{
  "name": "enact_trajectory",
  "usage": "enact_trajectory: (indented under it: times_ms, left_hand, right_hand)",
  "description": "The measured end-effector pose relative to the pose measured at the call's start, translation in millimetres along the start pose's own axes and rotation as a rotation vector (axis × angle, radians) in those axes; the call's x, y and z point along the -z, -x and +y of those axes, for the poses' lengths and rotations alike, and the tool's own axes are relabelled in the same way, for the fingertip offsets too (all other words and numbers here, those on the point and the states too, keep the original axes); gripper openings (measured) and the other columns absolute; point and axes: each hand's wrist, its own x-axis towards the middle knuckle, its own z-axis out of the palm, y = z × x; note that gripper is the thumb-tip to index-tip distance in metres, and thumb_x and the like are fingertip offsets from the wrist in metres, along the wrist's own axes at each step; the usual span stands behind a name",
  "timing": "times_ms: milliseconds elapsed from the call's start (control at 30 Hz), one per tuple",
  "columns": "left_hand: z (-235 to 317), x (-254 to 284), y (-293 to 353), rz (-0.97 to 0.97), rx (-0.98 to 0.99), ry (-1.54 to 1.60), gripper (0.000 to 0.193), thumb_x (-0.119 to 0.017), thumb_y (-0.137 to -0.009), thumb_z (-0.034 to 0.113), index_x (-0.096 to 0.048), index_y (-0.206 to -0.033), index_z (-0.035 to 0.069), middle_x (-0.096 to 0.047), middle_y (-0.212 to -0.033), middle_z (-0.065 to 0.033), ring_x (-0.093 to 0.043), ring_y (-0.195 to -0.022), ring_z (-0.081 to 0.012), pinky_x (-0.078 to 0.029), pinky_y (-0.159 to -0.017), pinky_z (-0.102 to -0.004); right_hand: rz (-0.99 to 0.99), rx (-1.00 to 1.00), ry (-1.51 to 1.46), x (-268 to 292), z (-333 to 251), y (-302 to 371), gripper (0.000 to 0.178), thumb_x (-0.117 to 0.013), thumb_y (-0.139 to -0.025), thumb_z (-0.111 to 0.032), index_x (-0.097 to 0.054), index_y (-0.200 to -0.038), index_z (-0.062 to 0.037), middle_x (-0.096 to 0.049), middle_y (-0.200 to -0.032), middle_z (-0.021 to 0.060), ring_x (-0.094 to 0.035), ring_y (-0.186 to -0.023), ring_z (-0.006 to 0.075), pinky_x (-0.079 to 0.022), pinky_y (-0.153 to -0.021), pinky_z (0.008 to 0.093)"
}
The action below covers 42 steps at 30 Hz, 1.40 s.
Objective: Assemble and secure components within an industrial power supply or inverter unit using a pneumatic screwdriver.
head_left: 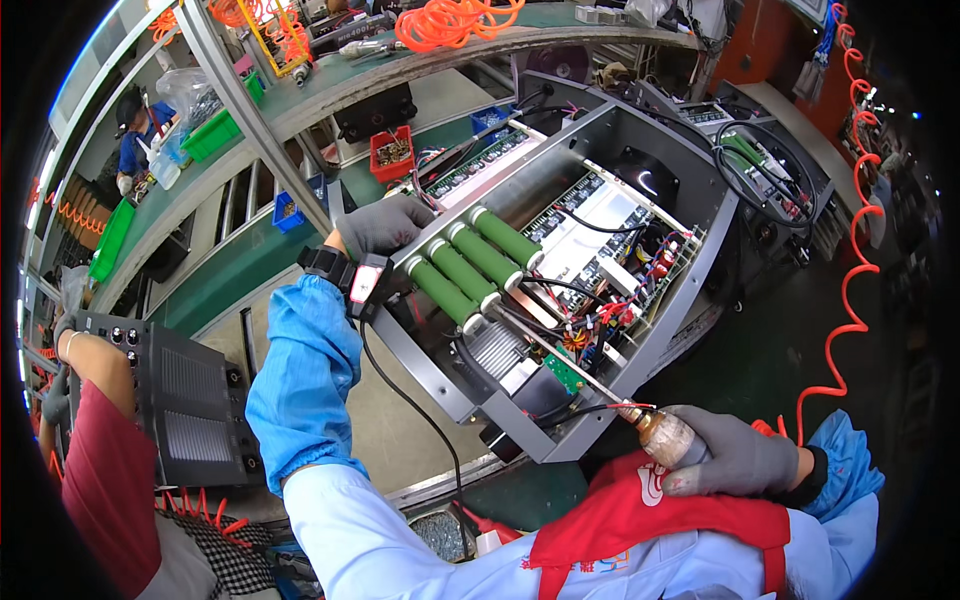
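A dark grey open metal chassis [440,385] lies tilted in front of me, packed with circuit boards, wires and a fan. Several green tube resistors [485,258] with white ends sit in a row inside it. My left hand [385,225], in a grey glove, is closed over the chassis's far left edge beside the resistors; its fingertips are partly hidden. My right hand [730,450], also gloved, wraps round the worn amber handle of a long screwdriver [668,437]. Its thin shaft reaches over the chassis's near wall toward the resistor ends, where the tip is hard to make out.
A red bin of small parts [391,153] and a blue bin [288,212] stand beyond the chassis. A coiled orange hose [845,330] hangs at the right. Left of me, another person's arm [100,370] reaches to a black cabinet [185,405]. More chassis stand behind.
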Motion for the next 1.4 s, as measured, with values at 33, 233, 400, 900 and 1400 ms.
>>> enact_trajectory:
  times_ms: [33, 233, 400, 900, 1400]
  left_hand:
    - [-1, -1, -1, -0.004, -0.002, 0.001, 0.034, -0.073, -0.08, 0.014, -0.07, -0.111, -0.002, -0.072, -0.091, -0.0032, -0.063, -0.079, -0.0091, -0.052, -0.071, -0.0278]
    - [-5, 0, -1, 0.01, 0.068, 0.002, 0.033, -0.075, -0.081, 0.016, -0.071, -0.109, -0.002, -0.072, -0.088, -0.0023, -0.062, -0.077, -0.0082, -0.051, -0.07, -0.0277]
    - [-6, 0, -1, 0.039, 0.02, -0.047, 0.034, -0.075, -0.082, 0.017, -0.071, -0.109, -0.002, -0.072, -0.088, -0.0023, -0.062, -0.078, -0.0086, -0.051, -0.071, -0.028]
    - [-5, -3, 1, 0.095, -0.004, -0.065, 0.032, -0.069, -0.071, 0.006, -0.072, -0.101, -0.003, -0.07, -0.084, -0.0052, -0.061, -0.077, -0.0108, -0.05, -0.07, -0.0275]
    - [-11, 1, 1, 0.033, 0.038, 0.076, 0.036, -0.073, -0.081, 0.014, -0.07, -0.113, -0.001, -0.073, -0.097, -0.0058, -0.065, -0.083, -0.0114, -0.053, -0.074, -0.0278]
  right_hand:
    - [-0.005, -0.001, -0.007, 0, 0, 0, 0.078, -0.079, -0.082, -0.039, -0.042, -0.139, -0.0016, -0.06, -0.12, 0.011, -0.058, -0.111, 0.0192, -0.045, -0.097, 0.0336]
    - [0.0, -0.017, 0.0, -3, -1, 0, 0.078, -0.08, -0.081, -0.038, -0.042, -0.139, -0.0016, -0.061, -0.12, 0.0112, -0.059, -0.111, 0.0192, -0.046, -0.096, 0.0336]
    - [-0.001, -0.001, -0.005, -1, 3, -1, 0.079, -0.081, -0.08, -0.038, -0.042, -0.139, -0.0013, -0.061, -0.119, 0.0114, -0.059, -0.111, 0.019, -0.047, -0.096, 0.0334]
    - [0.007, -0.058, 0.064, 0, 3, -1, 0.089, -0.078, -0.079, -0.048, -0.038, -0.142, 0.0009, -0.061, -0.12, 0.0165, -0.061, -0.111, 0.0248, -0.047, -0.096, 0.0353]
    - [0.011, -0.105, 0.085, 1, 0, 6, 0.091, -0.079, -0.076, -0.05, -0.039, -0.142, -0.0027, -0.062, -0.119, 0.0169, -0.063, -0.108, 0.0254, -0.049, -0.093, 0.0356]
